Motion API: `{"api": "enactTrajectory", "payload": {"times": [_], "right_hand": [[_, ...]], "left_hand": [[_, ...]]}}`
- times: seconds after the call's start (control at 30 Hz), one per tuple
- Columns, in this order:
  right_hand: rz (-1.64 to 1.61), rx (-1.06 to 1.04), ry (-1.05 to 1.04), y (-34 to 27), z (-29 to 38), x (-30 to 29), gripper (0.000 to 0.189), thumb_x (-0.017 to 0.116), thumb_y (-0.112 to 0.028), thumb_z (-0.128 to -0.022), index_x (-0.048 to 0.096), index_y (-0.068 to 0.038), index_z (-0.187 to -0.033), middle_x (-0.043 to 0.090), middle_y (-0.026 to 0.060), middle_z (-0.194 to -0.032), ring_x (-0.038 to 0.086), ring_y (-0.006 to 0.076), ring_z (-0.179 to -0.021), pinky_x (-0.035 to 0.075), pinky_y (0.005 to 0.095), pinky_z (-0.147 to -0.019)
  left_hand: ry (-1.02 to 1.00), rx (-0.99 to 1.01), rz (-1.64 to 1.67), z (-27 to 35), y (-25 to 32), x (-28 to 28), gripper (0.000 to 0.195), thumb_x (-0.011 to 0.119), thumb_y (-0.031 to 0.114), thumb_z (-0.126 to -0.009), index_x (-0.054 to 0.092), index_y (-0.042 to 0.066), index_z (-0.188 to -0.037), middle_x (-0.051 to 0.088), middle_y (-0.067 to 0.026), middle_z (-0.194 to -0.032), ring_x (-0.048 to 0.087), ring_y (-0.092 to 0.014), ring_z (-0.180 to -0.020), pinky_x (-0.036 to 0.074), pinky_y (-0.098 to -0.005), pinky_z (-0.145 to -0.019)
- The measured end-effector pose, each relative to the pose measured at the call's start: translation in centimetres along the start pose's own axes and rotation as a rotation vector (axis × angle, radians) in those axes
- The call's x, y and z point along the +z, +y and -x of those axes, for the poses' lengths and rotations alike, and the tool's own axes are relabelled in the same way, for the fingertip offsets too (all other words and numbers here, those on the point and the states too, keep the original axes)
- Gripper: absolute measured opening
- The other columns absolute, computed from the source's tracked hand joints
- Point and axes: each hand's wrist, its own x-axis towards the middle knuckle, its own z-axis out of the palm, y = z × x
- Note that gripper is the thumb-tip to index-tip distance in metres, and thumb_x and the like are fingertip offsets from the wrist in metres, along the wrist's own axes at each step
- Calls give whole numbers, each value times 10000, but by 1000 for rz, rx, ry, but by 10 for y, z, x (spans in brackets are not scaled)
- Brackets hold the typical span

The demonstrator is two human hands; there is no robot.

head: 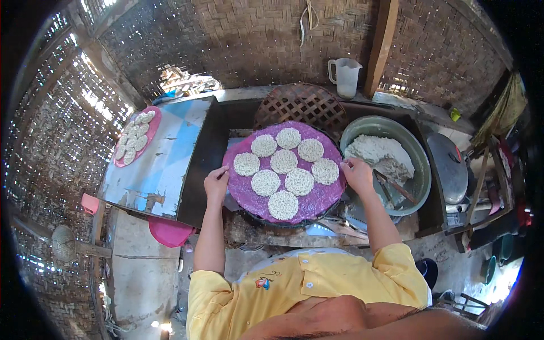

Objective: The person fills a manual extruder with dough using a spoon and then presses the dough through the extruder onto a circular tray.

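Observation:
A round purple sheet lies on a dark round support before me. Several pale discs of pressed, noodle-like strands are spread over it without overlapping. The fingers of my left hand pinch the sheet's left edge. At the right edge, my right hand grips the rim between thumb and fingers. Close to its right stands a large green basin holding a white, dough-like mass and wooden sticks.
On the blue-and-white board at left lies a pink sheet with more pale discs. A woven lattice basket and a plastic pitcher stand behind. A metal lid is at right, a pink round item below the board.

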Motion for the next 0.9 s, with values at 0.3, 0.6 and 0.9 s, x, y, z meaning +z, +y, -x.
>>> {"api": "enactTrajectory", "payload": {"times": [0.3,0.6,0.9], "right_hand": [[252,0,-123,-1,-47,14,263,623,-330,-721,638,-105,-858,596,128,-961,578,311,-896,464,403,-752],[475,-68,-272,-11,-65,25,352,629,-328,-663,647,-68,-900,591,153,-995,558,307,-950,457,390,-799],[516,44,-177,-15,-69,29,330,693,-313,-617,664,-41,-802,607,183,-934,577,328,-892,468,416,-761]], "left_hand": [[4,-29,71,2,0,1,210,597,48,-738,656,16,-937,650,-93,-858,589,-127,-759,455,-243,-706],[-101,94,173,2,13,-11,203,583,85,-729,667,61,-912,640,-109,-917,606,-183,-861,465,-275,-764],[-354,428,-28,-24,3,-23,247,612,64,-698,647,62,-943,618,-112,-910,601,-211,-817,481,-294,-735]]}}
